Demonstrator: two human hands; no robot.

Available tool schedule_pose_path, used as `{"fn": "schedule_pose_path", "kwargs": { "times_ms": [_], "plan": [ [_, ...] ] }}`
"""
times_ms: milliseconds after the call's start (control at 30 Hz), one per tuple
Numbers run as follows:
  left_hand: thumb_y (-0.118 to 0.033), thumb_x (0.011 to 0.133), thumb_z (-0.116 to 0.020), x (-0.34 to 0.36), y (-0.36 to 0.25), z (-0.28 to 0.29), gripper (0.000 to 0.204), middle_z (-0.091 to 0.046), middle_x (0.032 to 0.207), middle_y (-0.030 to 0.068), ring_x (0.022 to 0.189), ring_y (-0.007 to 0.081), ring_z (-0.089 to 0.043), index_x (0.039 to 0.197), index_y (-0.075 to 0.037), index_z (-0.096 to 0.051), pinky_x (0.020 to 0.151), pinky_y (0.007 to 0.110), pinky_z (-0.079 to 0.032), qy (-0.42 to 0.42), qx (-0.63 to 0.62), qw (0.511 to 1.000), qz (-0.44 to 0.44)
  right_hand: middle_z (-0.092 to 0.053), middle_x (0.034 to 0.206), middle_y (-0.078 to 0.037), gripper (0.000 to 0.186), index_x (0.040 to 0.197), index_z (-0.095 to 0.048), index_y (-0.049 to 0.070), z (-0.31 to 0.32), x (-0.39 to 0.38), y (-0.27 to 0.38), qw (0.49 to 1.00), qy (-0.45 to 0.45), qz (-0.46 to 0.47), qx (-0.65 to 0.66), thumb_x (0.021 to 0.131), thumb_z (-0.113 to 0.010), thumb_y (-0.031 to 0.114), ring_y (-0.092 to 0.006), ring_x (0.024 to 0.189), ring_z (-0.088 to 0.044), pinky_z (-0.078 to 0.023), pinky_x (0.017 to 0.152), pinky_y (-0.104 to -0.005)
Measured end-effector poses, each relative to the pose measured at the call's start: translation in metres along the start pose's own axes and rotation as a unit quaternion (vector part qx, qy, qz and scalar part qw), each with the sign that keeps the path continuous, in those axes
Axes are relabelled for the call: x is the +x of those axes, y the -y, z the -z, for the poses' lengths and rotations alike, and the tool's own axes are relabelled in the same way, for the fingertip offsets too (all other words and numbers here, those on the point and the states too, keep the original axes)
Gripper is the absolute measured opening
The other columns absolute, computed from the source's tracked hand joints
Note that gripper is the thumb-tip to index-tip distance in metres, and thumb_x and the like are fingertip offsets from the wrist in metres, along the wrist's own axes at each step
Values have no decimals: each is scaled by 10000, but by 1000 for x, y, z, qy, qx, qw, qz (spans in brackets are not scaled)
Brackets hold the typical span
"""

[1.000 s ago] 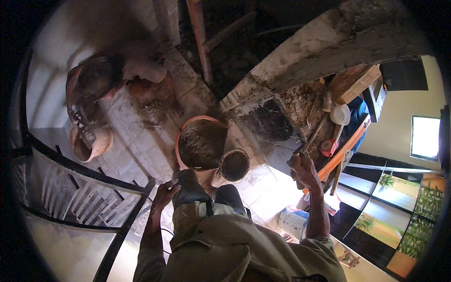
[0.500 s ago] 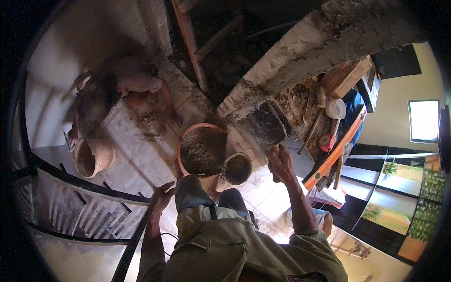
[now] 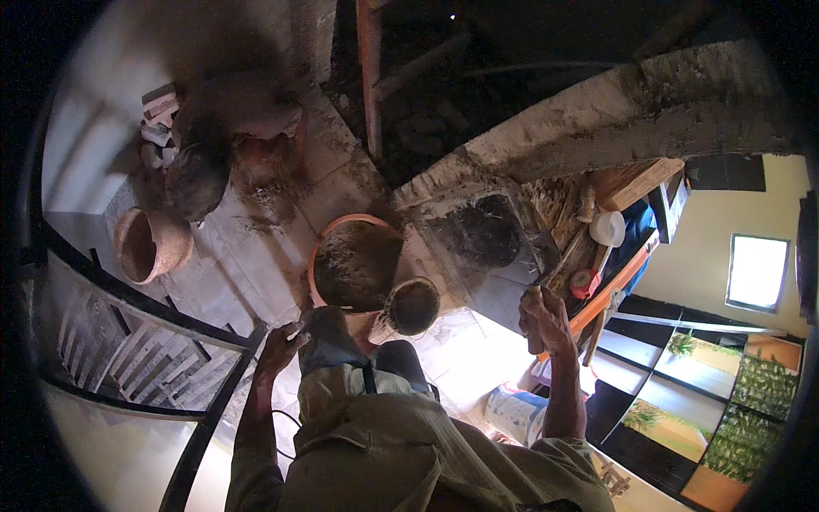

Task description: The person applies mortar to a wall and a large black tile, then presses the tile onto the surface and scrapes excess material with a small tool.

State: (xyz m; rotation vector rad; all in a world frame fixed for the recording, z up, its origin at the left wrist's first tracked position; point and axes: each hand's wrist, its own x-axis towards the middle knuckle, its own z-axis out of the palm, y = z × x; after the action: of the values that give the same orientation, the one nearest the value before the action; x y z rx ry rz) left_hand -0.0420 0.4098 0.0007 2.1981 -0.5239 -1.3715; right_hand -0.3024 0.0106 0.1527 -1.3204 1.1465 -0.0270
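Note:
My right hand (image 3: 550, 322) is closed round the wooden handle of a trowel (image 3: 535, 328); its dark blade is hard to make out against the mortar-stained surface beyond. A dark wet patch (image 3: 478, 232) lies on that surface, left of the trowel. My left hand (image 3: 279, 348) hangs beside my left knee, its fingers loosely bent and apart, with nothing visible in it. In front of my knees stands an orange-rimmed tub (image 3: 314, 277) with grey-brown mortar (image 3: 358, 264) in it. A smaller mortar-smeared bucket (image 3: 413, 307) touches its right side.
Another person (image 3: 200, 175) crouches at the far left near stacked bricks (image 3: 159, 107) and a tipped bucket (image 3: 153, 246). A black stair railing (image 3: 145, 303) runs along my left. To the right are an orange spirit level (image 3: 597, 311), a white pot (image 3: 607, 229) and a rough concrete beam (image 3: 589, 128).
My right hand has moved right and slightly down with the trowel, away from the dark patch. My left hand has shifted slightly left. The crouching person's head has moved right and down.

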Motion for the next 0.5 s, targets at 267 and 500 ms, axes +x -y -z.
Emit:
{"fn": "schedule_pose_path", "kwargs": {
  "times_ms": [267,500],
  "plan": [
    [-286,853,-657,-4,-10,-6,497,-607,1194,221,1151,276,-566,1208,52,-575,991,359,-424,-5,-106,994,8,-484,609,0,184,814,-495,59,-26,1,0,985,-3,19,-172,849,-608,200,-98,484,-502,-422,433,-266],
    [-223,852,-660,13,10,-5,433,-625,1173,202,1130,261,-583,1199,28,-591,975,357,-439,-25,-64,997,-22,-501,638,6,216,835,-520,68,-32,15,11,990,-39,-20,-133,862,-625,255,-94,509,-520,-421,443,-262]
  ]
}}
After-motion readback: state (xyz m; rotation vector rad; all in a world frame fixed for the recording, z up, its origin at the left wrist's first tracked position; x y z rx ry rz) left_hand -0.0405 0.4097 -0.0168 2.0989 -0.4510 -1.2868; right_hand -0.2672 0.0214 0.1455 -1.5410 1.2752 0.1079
